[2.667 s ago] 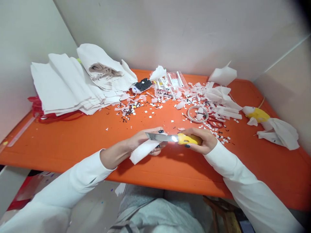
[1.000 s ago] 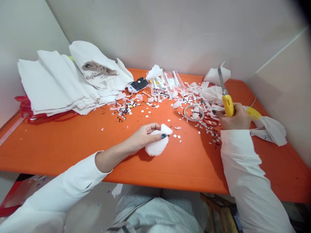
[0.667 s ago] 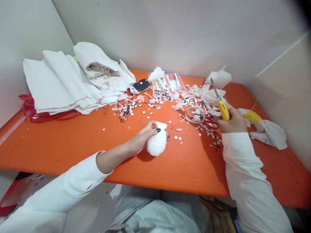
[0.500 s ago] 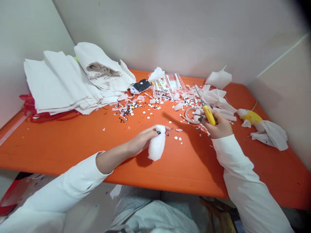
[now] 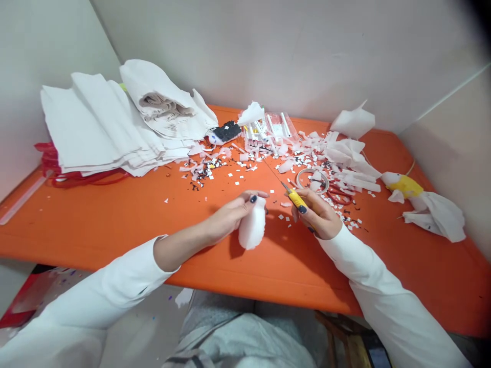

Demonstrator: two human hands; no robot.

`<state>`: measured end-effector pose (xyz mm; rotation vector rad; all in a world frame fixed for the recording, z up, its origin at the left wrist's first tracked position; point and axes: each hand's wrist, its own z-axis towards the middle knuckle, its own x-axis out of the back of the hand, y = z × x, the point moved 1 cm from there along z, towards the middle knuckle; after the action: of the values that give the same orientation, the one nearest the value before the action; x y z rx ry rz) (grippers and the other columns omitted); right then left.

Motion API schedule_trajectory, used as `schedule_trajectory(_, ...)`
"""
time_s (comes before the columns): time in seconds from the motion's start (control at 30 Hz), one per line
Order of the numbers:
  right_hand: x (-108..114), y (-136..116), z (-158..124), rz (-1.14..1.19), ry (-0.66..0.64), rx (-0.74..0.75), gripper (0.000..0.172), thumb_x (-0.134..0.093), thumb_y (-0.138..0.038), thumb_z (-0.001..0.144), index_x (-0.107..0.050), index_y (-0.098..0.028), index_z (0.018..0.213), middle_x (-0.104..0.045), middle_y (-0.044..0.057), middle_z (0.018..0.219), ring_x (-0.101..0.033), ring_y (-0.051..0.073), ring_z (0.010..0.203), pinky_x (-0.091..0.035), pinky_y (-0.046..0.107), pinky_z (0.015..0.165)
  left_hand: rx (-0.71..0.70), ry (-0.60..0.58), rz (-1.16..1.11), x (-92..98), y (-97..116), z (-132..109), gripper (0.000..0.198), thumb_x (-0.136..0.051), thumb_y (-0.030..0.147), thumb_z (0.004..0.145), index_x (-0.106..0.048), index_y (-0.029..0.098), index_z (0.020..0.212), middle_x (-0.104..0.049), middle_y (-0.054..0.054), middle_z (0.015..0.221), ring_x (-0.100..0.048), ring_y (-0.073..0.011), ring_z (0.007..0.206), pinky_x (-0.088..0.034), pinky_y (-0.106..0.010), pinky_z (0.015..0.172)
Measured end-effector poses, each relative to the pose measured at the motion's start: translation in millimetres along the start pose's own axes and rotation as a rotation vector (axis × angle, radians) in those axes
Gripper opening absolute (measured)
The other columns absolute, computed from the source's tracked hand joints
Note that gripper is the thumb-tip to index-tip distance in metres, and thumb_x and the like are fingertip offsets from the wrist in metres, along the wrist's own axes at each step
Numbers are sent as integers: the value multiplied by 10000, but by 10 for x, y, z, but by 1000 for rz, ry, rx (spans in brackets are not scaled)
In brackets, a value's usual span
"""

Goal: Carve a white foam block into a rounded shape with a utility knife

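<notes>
My left hand (image 5: 238, 212) pinches the top of a white, soft-looking oblong piece (image 5: 252, 225), thumb in front, and holds it upright near the front of the orange table. The piece looks like padded paper or foam; I cannot tell which. In my right hand (image 5: 318, 212) is a yellow-handled tool (image 5: 297, 199) with a thin, pointed metal shaft. Its tip points up and left, toward the back of the table and apart from the white piece. A roll of tape (image 5: 312, 180) and red-handled scissors (image 5: 339, 194), partly hidden, lie just beyond my right hand.
White and black scraps (image 5: 209, 166) litter the orange table (image 5: 115, 220). Stacked white sheets (image 5: 99, 128) lie at the left above a red bag (image 5: 49, 156). Clear packs of markers (image 5: 280, 127) are at the back. A white-and-yellow paper figure (image 5: 406, 186) rests at the right.
My right hand has moved left from beside the tape roll toward the white piece, tilting the tool further left. The scissors now show. My left hand keeps its hold on the piece.
</notes>
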<state>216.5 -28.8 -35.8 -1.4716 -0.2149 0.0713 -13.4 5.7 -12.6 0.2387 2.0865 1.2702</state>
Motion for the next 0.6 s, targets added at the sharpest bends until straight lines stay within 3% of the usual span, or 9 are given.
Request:
schedule_trajectory(0.1,-5,-12,-18,-102,-72,96,353,-586,-478,872,-537,-227,1116,-652,22,824,-612,155,663,-505,289,620,37,32,-148,13,7,15,350,-757,352,745,-662,120,990,-683,-90,914,-629,-176,840,-492,-264,754)
schedule_trajectory(0.17,13,-20,-28,-240,-105,165,333,-596,-441,872,-548,-229,1123,-682,46,881,-630,167,697,-501,288,626,58,8,-186,37,3,28,317,-783,342,713,-685,123,921,-691,-77,857,-633,-171,781,-497,-261,715)
schedule_trajectory(0.33,24,-63,-59,-553,-117,324,320,-608,-371,864,-579,-227,1148,-715,87,1010,-665,175,726,-494,270,618,118,-24,-205,66,-14,6,450,-833,438,595,-681,130,887,-697,-70,783,-631,-185,683,-507,-279,624)
schedule_trajectory(0.43,12,-59,-70,-622,-99,318,327,-593,-368,869,-575,-225,1163,-721,83,994,-655,164,676,-472,261,582,132,-12,-173,40,-10,-23,507,-813,515,586,-664,137,888,-682,-65,763,-609,-161,612,-511,-273,579)
schedule_trajectory(0.6,-24,-44,-74,-640,-78,293,341,-571,-403,875,-575,-201,1149,-716,82,929,-625,157,634,-451,258,567,162,72,-118,-2,-9,-26,430,-737,529,668,-628,148,836,-619,-30,662,-567,-127,523,-490,-240,512)
